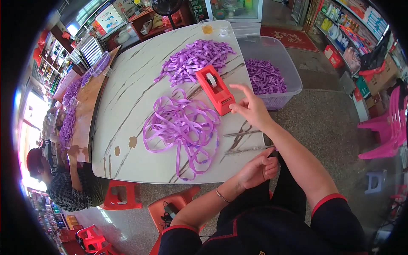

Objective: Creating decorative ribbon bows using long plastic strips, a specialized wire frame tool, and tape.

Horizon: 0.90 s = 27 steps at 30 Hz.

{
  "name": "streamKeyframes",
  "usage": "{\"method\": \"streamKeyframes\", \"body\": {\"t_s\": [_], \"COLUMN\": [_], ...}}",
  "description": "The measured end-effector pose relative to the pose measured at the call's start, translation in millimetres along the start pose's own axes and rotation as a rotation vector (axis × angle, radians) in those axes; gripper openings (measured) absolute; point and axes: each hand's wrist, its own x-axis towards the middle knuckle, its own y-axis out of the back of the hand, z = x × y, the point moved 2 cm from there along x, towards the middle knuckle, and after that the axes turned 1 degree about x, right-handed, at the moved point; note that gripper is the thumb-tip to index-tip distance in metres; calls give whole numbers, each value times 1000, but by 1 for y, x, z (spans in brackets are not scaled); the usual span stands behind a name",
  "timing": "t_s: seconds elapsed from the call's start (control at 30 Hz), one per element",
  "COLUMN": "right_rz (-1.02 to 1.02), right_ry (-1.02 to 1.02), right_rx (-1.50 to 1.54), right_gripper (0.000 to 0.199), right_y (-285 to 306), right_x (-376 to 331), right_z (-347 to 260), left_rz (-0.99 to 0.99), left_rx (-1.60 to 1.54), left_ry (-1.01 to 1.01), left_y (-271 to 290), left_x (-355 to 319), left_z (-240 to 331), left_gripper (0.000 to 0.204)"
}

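Observation:
A red tape dispenser (pixel 215 90) with a roll of tape in it stands on the marble-patterned table (pixel 123 110). My right hand (pixel 251 109) is at its front end, index finger stretched out and thumb close to the cutting edge. Below it, at the table's near right edge, my left hand (pixel 260 169) has its fingers curled in; whatever they hold cannot be made out. A loose tangle of long purple ribbon (pixel 182 123) lies left of the dispenser. Beyond it is a heap of short purple ribbon pieces (pixel 197 59).
A clear plastic bin (pixel 293 80) with purple pieces stands against the table's right side. A cup of yellow liquid (pixel 206 28) is at the far edge. At left, another person (pixel 63 178) sits by a wooden table (pixel 87 123). Red stools (pixel 121 195) stand near.

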Motion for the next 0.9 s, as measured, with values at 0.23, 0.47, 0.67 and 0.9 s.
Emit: {"method": "streamKeyframes", "body": {"t_s": [0.23,0.47,0.67,0.9], "right_rz": [-56,42,-81,-322], "right_ry": [175,357,318,7], "right_rx": [-242,-519,-692,-118], "right_gripper": [35,33,42,78], "right_y": [1,5,10,43], "right_x": [10,13,12,-8], "right_z": [3,-3,-11,9], "left_rz": [-4,-85,-67,-38], "left_rx": [5,-29,-37,-31], "left_ry": [2,25,17,7], "left_y": [-2,0,3,7], "left_x": [0,2,0,1], "left_z": [0,3,0,-3], "left_gripper": [45,34,33,27]}}
